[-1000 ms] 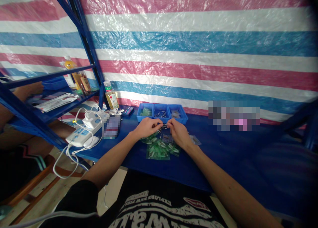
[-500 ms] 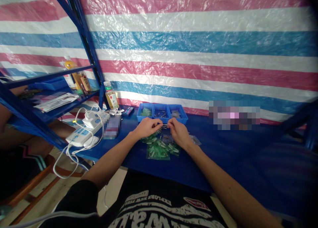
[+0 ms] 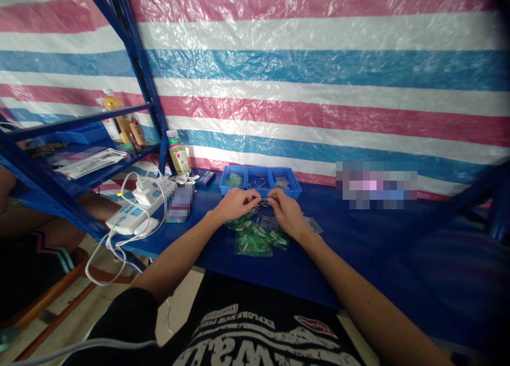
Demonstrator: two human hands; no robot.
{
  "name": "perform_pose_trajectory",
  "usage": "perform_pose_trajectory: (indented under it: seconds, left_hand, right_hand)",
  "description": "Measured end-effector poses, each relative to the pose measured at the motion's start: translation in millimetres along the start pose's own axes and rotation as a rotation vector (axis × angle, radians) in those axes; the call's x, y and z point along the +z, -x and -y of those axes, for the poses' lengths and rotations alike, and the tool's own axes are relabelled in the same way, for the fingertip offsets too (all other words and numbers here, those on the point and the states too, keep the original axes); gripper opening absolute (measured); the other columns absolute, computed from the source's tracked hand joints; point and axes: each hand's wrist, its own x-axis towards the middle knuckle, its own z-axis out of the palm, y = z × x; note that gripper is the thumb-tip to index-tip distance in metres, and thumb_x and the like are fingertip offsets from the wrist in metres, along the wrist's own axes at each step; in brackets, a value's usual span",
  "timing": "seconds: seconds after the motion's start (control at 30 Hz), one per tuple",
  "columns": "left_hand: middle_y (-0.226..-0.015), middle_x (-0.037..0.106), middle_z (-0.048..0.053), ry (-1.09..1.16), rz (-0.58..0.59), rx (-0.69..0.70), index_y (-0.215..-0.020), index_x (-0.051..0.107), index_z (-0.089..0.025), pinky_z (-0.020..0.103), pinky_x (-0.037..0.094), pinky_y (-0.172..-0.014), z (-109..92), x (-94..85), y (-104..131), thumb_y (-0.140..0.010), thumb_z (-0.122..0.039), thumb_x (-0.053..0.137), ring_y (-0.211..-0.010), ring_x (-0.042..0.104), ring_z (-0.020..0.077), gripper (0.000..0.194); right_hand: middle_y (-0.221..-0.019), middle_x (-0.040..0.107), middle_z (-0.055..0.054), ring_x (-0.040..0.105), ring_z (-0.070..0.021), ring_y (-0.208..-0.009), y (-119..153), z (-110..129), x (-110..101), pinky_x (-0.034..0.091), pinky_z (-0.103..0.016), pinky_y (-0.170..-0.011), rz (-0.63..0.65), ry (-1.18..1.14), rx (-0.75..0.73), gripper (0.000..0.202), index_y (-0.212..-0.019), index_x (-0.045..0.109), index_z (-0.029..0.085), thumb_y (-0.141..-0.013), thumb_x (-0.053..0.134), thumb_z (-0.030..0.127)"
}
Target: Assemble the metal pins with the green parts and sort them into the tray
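A cluster of thin metal pins (image 3: 261,203) is pinched between the left hand (image 3: 235,203) and the right hand (image 3: 285,209), both closed narrowly on it, above green packets (image 3: 252,239) near the surface's back edge. A loose pinch could scatter pins. Behind, the blue tray (image 3: 292,180) holds green pieces, pins and small parts.

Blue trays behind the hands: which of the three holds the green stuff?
The leftmost tray; the middle tray holds dark metal pins, the right tray pale bits.

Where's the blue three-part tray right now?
In the head view, the blue tray sits at the table's back edge by the striped sheet, just beyond both hands.
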Motion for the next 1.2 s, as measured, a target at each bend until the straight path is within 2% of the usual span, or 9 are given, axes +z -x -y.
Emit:
perform_pose_trajectory:
  seconds: [0.1, 0.23, 0.43, 0.63, 0.7, 0.83, 1.2]
  left_hand:
    - [-0.067, 0.066, -0.001, 0.006, -0.003, -0.002, -0.103, 0.072, -0.019, 0.021, 0.036, -0.061, -0.2, -0.6, -0.1, -0.101, -0.039, 0.052, -0.060, 0.059, 0.0127, 0.028]
    - [-0.067, 0.066, -0.001, 0.011, 0.006, -0.001, -0.103, 0.073, -0.019, 0.021, 0.037, -0.061, -0.8, -1.1, -0.5, -0.101, -0.039, 0.052, -0.060, 0.058, 0.0128, 0.029]
    - [-0.066, 0.065, -0.001, 0.004, 0.002, -0.011, -0.103, 0.073, -0.020, 0.022, 0.036, -0.061, -0.5, -0.8, -0.1, -0.101, -0.039, 0.052, -0.060, 0.058, 0.0127, 0.029]
    - [-0.066, 0.066, -0.002, -0.019, -0.031, -0.034, -0.104, 0.073, -0.020, 0.022, 0.035, -0.060, 0.8, -0.9, 0.1, -0.101, -0.040, 0.052, -0.060, 0.058, 0.0125, 0.029]
    - [-0.066, 0.066, -0.002, -0.018, -0.031, -0.036, -0.105, 0.073, -0.020, 0.022, 0.035, -0.060, 1.4, -0.7, 0.1, -0.101, -0.040, 0.052, -0.060, 0.058, 0.0125, 0.029]
    - [-0.067, 0.066, -0.002, -0.014, -0.024, -0.031, -0.105, 0.072, -0.020, 0.022, 0.036, -0.061, 2.2, 0.0, 0.3, -0.101, -0.040, 0.052, -0.060, 0.058, 0.0124, 0.029]
    - [-0.064, 0.064, -0.002, 0.007, 0.007, 0.034, -0.103, 0.073, -0.019, 0.021, 0.036, -0.061, -0.6, 1.6, 1.1, -0.100, -0.037, 0.054, -0.058, 0.057, 0.0117, 0.026]
  right_hand:
    - [-0.102, 0.072, -0.008, 0.067, -0.0254, -0.093, -0.2, 0.1, 1.2, 0.045, -0.032, -0.078, -0.010, -0.015, -0.025, 0.014, -0.111, 0.054, 0.023, -0.099, 0.046, 0.025]
    - [-0.088, 0.069, -0.004, 0.066, -0.0232, -0.079, -0.5, -0.3, 0.8, 0.043, -0.031, -0.071, 0.002, 0.004, -0.005, 0.012, -0.101, 0.055, 0.023, -0.100, 0.044, 0.025]
    - [-0.079, 0.067, -0.004, 0.063, -0.0221, -0.072, -0.2, -0.5, -1.2, 0.041, -0.030, -0.068, 0.009, 0.033, 0.026, 0.025, -0.091, 0.057, 0.024, -0.104, 0.038, 0.031]
    - [-0.101, 0.072, -0.007, 0.068, -0.0238, -0.085, -1.2, -1.3, 0.3, 0.046, -0.031, -0.077, -0.048, -0.012, 0.018, 0.016, -0.113, 0.054, 0.022, -0.100, 0.047, 0.028]
    - [-0.101, 0.072, -0.007, 0.068, -0.0242, -0.087, -1.8, -2.5, 0.9, 0.046, -0.032, -0.077, -0.053, -0.003, 0.006, 0.014, -0.110, 0.054, 0.022, -0.099, 0.047, 0.025]
    - [-0.089, 0.070, -0.004, 0.065, -0.0223, -0.075, -2.0, -4.3, 0.5, 0.044, -0.030, -0.071, -0.029, 0.016, 0.023, 0.012, -0.103, 0.055, 0.023, -0.099, 0.044, 0.024]
    - [-0.073, 0.064, -0.002, 0.061, -0.0211, -0.070, 1.4, 0.1, 0.5, 0.040, -0.029, -0.068, 0.016, 0.029, -0.032, 0.028, -0.085, 0.057, 0.024, -0.105, 0.038, 0.032]
